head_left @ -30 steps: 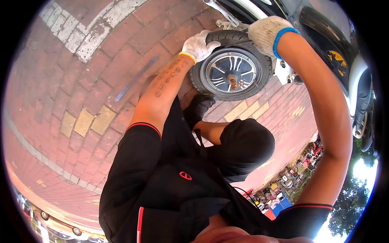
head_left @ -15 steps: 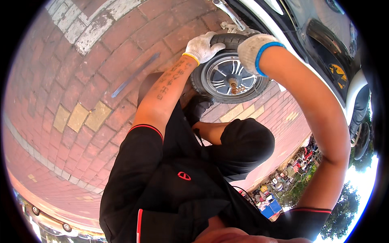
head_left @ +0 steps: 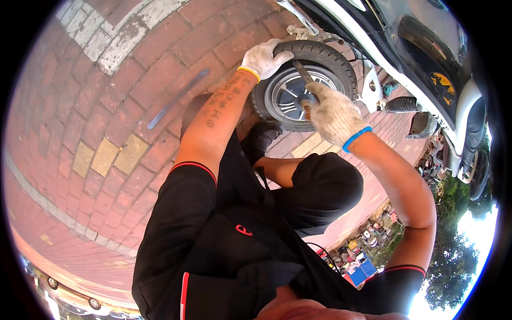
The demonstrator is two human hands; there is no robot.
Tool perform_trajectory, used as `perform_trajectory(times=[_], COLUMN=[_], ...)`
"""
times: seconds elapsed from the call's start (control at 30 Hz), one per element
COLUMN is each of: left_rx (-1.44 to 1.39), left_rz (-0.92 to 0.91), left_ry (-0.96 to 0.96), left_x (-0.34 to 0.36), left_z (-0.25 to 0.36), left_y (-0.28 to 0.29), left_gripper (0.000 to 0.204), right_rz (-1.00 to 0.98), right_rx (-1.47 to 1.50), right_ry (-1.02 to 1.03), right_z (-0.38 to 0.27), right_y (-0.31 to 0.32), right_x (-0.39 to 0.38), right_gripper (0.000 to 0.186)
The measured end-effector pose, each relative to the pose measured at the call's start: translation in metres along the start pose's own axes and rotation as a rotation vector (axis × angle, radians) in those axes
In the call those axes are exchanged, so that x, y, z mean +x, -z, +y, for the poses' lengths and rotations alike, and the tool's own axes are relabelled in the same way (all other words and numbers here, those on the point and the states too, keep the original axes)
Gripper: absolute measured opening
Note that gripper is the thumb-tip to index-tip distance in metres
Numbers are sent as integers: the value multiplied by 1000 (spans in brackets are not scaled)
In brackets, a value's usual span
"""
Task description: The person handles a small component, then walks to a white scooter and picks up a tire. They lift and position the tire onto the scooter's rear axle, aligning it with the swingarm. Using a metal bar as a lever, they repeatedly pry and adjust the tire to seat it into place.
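Observation:
My left hand (head_left: 265,60), in a white knit glove with a yellow cuff, is closed over the upper left of a black tyre (head_left: 344,72). My right hand (head_left: 333,112), gloved with a blue cuff, grips a flat metal bar (head_left: 302,70) angled up to the inner edge of the tyre, right of my left hand. The tyre is on a black-and-silver spoked rim (head_left: 287,93) with a rusty axle stub, partly hidden by my right hand. A white metal bracket (head_left: 369,80) sits just right of the wheel.
A black-and-white scooter body (head_left: 410,58) fills the upper right, with a silver strut (head_left: 302,18) and a teal tool (head_left: 390,88) near it. A long dark strip (head_left: 176,98) lies on the red paving (head_left: 117,197). Piled items (head_left: 362,240) and a parked car (head_left: 74,293) are farther off.
My right hand has come down from above the tyre to beside the hub, and now has a metal bar at the tyre's edge. My left hand stays on the tyre.

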State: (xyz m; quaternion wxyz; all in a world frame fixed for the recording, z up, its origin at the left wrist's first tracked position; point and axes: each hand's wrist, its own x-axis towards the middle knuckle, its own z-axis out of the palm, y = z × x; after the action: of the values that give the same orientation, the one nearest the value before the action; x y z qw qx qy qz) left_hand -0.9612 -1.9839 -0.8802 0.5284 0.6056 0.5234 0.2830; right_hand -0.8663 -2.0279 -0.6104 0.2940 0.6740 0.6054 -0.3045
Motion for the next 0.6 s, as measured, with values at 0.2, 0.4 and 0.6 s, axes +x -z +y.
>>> perform_trajectory(times=[0.2, 0.4, 0.6], left_rx=[15, -36, -69], left_rz=[-10, 2, 33], left_ry=[3, -15, -1], left_x=[1, 0, 3], left_z=[1, -5, -12], left_y=[3, -1, -6], left_gripper=[65, 64, 69], right_rz=[391, 518, 520], right_rx=[184, 315, 325], right_ry=[148, 120, 39], right_z=[9, 9, 19], right_y=[-71, -124, -182], right_x=[-20, -24, -17], right_gripper=[26, 26, 23])
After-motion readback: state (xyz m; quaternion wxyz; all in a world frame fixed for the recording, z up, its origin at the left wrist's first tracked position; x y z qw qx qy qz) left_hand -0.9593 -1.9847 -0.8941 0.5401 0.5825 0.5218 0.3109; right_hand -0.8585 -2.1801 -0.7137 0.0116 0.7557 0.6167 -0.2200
